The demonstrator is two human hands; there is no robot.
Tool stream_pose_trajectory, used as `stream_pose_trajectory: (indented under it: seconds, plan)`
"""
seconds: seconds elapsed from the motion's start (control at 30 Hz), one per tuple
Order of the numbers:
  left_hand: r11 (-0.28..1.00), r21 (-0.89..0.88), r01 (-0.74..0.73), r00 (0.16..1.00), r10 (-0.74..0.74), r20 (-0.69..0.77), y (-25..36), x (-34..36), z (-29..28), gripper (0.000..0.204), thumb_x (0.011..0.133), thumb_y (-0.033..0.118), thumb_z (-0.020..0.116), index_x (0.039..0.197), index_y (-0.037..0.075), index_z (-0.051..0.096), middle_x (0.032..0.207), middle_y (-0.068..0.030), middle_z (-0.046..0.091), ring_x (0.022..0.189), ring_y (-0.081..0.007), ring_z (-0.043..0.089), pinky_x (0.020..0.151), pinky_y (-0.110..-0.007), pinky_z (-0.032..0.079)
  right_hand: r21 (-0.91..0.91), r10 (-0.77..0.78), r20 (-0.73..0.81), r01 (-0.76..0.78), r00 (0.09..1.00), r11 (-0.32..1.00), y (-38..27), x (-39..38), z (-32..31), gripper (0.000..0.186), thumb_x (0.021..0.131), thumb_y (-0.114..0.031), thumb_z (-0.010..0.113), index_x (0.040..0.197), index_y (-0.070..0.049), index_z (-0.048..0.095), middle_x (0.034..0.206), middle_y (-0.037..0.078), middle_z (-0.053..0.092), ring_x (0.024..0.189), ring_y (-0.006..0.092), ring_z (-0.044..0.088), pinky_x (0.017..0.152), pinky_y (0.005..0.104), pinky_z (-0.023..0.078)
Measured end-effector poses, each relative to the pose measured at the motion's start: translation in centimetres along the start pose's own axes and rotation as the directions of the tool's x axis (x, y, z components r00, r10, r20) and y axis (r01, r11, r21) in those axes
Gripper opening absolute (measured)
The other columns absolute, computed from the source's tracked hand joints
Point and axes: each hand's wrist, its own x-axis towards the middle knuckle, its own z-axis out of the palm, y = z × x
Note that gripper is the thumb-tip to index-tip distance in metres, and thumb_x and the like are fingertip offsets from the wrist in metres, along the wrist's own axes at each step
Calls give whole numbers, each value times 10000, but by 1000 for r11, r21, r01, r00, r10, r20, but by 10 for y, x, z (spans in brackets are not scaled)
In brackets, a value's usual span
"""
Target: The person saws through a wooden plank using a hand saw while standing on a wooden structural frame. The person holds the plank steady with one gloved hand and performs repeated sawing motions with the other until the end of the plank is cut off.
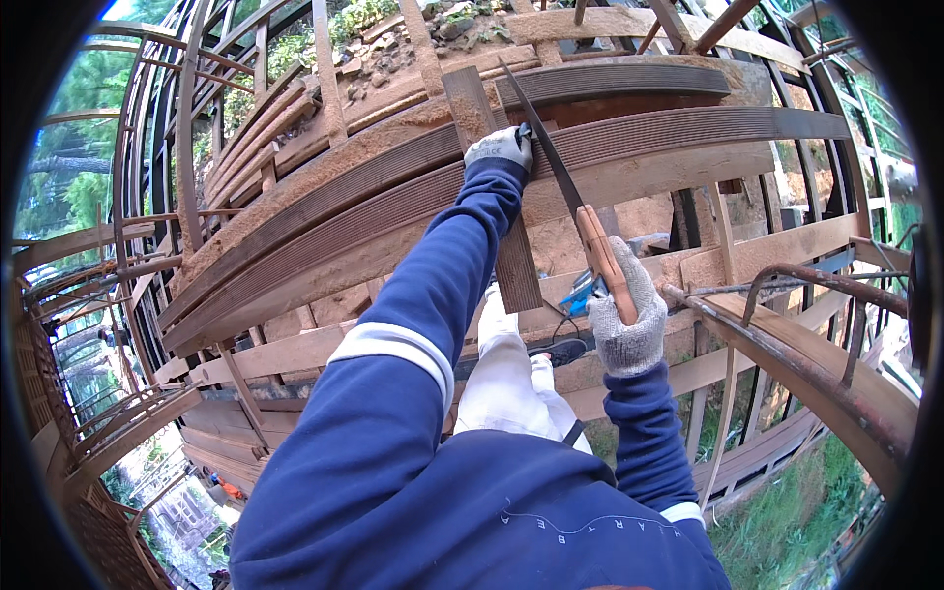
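Two gloved hands meet dark lumber on an open timber frame: the left hand (501, 147) presses down at a short board (517, 267), though whether its fingers close around the wood cannot be told. The right hand (631, 320), in a gray knit glove, is clamped around the wooden handle of a handsaw (567, 185). The saw's dark blade slants away from the person, passing just beside the left hand's thumb; whether its teeth touch wood is unclear.

The short board lies crosswise over long grooved boards (649, 140), its far end beyond their far edge and its near end jutting past their near edge toward the person. Just left of the right hand, a blue object (580, 295) shows partly hidden behind the saw handle. Below are the person's white trousers (506, 383) and a dark shoe (562, 351).

Sawdust (241, 231) coats a beam along the boards' far edge at left. Farther out, a rusty metal bar (831, 280) bends at right, rubble (379, 54) lies beyond the frame's far side, and greenery fills the upper left.
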Motion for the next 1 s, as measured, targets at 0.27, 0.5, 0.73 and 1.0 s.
stream_pose_trajectory:
  seconds: [0.27, 0.5, 0.73, 1.0]
  plan:
    - [993, -44, -111, 993, 109, -48, -12, 1, 6, 411, 1046, 434, 461, 1147, 149, 740, 1119, -141, 757, 1056, -368, 707, 952, -486, 534, 364, 229, 134, -263, 964, 893, 13, -11, 2, 680, 834, -32, 641, 1496, 47, 505, 1258, 215, 693, 971, 244, 715, 858, 355, 583]
    - [982, 157, -109, 923, 158, -351, -21, -25, 27, 354, 1026, 377, 517, 1037, 114, 753, 1062, -119, 756, 1036, -331, 685, 1009, -511, 436, 180, 101, 17, -103, 995, 978, 17, -15, 13, 665, 849, -95, 669, 1483, 47, 526, 1370, 229, 665, 974, 275, 724, 865, 360, 584]
    - [974, 212, -82, 937, 147, -316, -16, -30, 21, 374, 1024, 372, 512, 1036, 83, 750, 1051, -135, 750, 1026, -327, 687, 949, -499, 470, -16, -15, 4, 15, 1000, 1000, 9, -94, -23, 639, 821, -92, 656, 1424, 95, 560, 1386, 283, 643, 1174, 318, 713, 939, 358, 575]
    - [966, 245, -88, 919, 173, -353, -17, -26, 27, 382, 1032, 386, 507, 1017, 94, 752, 1024, -129, 744, 1008, -318, 678, 943, -497, 458, -82, -122, -1, 122, 992, 989, 41, -22, 15, 666, 806, -49, 646, 1452, 74, 540, 1295, 250, 700, 1020, 349, 761, 853, 358, 611]
